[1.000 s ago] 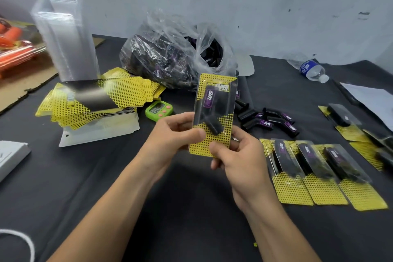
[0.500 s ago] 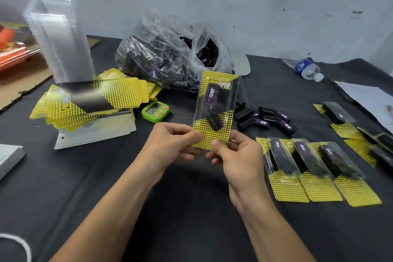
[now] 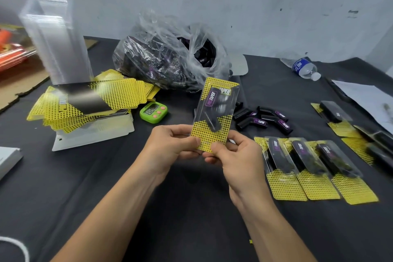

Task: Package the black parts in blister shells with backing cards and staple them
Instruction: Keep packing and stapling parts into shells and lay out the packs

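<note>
Left hand (image 3: 170, 144) and right hand (image 3: 236, 155) pinch the bottom edge of the pack (image 3: 214, 100), thumbs pressed on its front, fingers curled behind. It stands upright above the table (image 3: 106, 187), a black part (image 3: 212, 122) inside. From the pack: bag (image 3: 170, 59) at 12 o'clock, loose parts (image 3: 263, 119) at 3, finished packs (image 3: 314, 168) at 4, timer (image 3: 153, 112) at 9, cards (image 3: 89, 102) beyond it

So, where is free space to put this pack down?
Bare table lies at the near edge, between the card pile and the row of finished packs. Crowded: the far middle by the bag, and the right side with loose parts.
</note>
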Demonstrator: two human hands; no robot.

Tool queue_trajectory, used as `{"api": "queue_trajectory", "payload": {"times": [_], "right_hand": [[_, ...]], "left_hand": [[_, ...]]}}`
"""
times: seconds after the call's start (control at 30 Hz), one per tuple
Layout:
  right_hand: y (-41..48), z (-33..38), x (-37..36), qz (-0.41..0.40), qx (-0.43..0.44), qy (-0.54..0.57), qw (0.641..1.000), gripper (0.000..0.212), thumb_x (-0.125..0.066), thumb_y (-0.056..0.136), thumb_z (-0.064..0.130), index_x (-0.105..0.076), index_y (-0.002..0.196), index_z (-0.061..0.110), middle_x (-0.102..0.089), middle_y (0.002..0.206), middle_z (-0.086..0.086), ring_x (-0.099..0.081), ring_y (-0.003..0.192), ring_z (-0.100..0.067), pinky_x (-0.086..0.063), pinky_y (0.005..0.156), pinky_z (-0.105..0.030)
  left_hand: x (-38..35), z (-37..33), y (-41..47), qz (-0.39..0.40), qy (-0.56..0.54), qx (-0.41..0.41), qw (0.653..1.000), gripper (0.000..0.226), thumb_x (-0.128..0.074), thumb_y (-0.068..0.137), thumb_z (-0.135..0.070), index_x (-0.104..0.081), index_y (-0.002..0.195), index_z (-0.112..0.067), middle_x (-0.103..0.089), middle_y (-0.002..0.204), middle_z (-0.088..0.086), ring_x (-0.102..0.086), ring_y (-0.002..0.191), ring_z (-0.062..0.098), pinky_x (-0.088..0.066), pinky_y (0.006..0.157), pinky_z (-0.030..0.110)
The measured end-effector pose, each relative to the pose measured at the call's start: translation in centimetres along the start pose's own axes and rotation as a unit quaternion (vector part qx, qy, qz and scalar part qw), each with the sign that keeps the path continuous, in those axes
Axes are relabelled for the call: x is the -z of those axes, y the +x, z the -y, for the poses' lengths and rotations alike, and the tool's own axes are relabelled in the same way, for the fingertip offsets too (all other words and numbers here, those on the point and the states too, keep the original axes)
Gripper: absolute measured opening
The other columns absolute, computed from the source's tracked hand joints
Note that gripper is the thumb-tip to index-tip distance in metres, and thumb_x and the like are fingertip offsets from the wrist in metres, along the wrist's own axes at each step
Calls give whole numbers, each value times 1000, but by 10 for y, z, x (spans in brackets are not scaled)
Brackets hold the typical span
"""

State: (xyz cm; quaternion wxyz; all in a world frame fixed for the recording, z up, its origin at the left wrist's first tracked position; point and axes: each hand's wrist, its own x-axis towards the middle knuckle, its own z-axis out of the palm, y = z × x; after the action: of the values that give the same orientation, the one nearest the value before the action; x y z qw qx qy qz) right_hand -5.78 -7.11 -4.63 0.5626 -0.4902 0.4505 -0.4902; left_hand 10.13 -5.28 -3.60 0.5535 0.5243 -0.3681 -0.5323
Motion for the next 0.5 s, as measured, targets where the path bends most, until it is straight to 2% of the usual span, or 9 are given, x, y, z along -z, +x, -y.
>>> {"api": "queue_trajectory", "payload": {"times": [0.2,0.33,0.43,0.5], "right_hand": [[-1,10,7,44,21,-10,999,32,-62,93,-7,-76,104,20,-79,90,-4,-72,69,-17,-56,61,-22],[-4,27,15,26,34,-52,998,30,-65,90,-5,-77,90,21,-78,80,-4,-69,62,-16,-52,55,-25],[-6,41,33,16,60,-135,989,15,-70,89,15,-78,90,27,-79,82,8,-72,68,-7,-55,61,-23],[-6,50,60,-77,104,-253,959,9,-71,88,33,-76,95,34,-76,86,20,-71,80,1,-55,68,-18]], "left_hand": [[-4,-4,-1,1,-42,-3,999,26,-72,85,7,-76,107,-6,-80,98,14,-78,85,20,-60,66,23],[-16,-17,-4,36,26,-21,999,25,-70,88,7,-79,100,-14,-80,95,7,-75,79,12,-59,64,21],[-33,-27,-7,46,57,-19,997,17,-71,92,-1,-79,102,-12,-81,96,5,-76,79,11,-57,61,20],[-44,-30,-5,-5,52,-3,999,16,-70,93,0,-77,101,-12,-81,91,2,-75,75,7,-55,56,18]]}}
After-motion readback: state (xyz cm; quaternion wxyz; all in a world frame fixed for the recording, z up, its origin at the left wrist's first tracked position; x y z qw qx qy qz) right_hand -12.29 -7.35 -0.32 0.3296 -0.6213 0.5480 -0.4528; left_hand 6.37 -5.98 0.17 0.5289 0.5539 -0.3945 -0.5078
